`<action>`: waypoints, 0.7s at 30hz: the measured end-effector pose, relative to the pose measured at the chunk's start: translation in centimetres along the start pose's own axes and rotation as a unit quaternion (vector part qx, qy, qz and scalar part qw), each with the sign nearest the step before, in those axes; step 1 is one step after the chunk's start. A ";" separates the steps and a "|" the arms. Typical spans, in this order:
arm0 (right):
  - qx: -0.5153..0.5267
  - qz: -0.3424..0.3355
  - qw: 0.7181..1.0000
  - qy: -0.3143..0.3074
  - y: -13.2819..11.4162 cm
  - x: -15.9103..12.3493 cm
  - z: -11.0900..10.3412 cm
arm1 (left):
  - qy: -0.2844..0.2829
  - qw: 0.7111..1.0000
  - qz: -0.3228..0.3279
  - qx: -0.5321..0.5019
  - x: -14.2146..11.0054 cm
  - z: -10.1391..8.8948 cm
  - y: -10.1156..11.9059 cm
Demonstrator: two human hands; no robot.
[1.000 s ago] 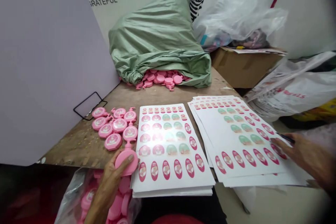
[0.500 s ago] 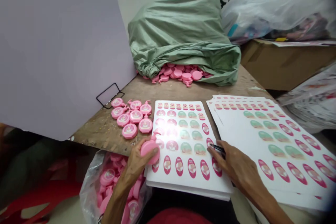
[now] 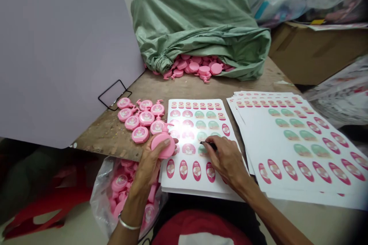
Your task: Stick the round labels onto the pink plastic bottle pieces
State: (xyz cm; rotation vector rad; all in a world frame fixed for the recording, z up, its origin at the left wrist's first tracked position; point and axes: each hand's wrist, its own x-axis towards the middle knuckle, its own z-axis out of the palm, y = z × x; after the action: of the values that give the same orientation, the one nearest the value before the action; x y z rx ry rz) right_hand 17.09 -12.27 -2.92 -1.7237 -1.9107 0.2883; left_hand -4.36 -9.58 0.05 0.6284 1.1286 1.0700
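Note:
My left hand grips a round pink plastic piece at the left edge of a stack of sticker sheets. My right hand rests on that sheet, pinching thin black tweezers whose tip points at the round stickers in the sheet's middle. The sheet carries pink and green round stickers and pink oval ones along the bottom. Several stickered pink pieces lie in a cluster on the wooden table, just beyond my left hand.
A second fanned stack of sticker sheets lies to the right. A green sack at the back spills pink pieces. A clear bag of pink pieces hangs below the table edge. A lilac board stands left; a cardboard box sits back right.
My right hand has come from the right stack over to the left sheet, tweezers now over its middle. My left hand has lifted the pink piece slightly onto the sheet's edge. The view has tilted down.

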 end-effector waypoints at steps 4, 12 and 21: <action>-0.032 -0.037 0.999 0.000 0.3 0.2 1.8 | -0.031 0.999 0.003 -0.031 2.2 1.3 -0.6; -0.071 -0.063 0.995 0.042 -0.1 0.0 2.6 | -0.120 0.992 0.020 -0.022 5.6 3.5 -2.4; -0.050 -0.082 0.995 0.036 0.3 -0.1 2.8 | -0.131 0.990 0.025 -0.037 6.6 3.2 -3.6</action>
State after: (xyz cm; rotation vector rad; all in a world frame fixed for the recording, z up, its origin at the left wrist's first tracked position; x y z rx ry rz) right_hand 15.87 -11.75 -5.36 -1.6035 -2.0300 0.0701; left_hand 0.19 -4.67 -4.54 0.7177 0.8456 1.0333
